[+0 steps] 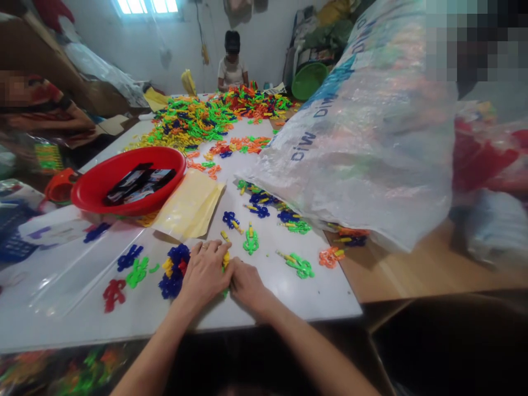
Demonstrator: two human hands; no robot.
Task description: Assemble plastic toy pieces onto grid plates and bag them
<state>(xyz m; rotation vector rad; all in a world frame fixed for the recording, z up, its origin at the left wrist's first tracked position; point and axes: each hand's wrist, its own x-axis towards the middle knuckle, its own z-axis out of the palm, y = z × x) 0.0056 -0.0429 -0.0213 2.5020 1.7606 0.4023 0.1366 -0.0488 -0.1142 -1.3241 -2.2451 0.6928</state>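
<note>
My left hand (208,269) lies against a small heap of plastic pieces at the table's front, its fingers bent over a yellow plastic piece (225,259) that is partly hidden. Pressed up to its thumb, my right hand (248,283) is closed, and what its fingers grip is hidden. Left of my hands sit dark blue pieces (171,280) with some yellow and red ones. Further left lie a red figure-shaped piece (114,295), a green one (137,272) and a blue one (129,257). Ahead and right are green figures with yellow sticks (251,240).
A red basin (127,206) holding dark printed packets stands at left, beside a yellow envelope-like packet (192,203). A large translucent sack (371,148) leans over the table's right side. Colourful pieces (198,118) are heaped at the back. One person sits beyond, another at left.
</note>
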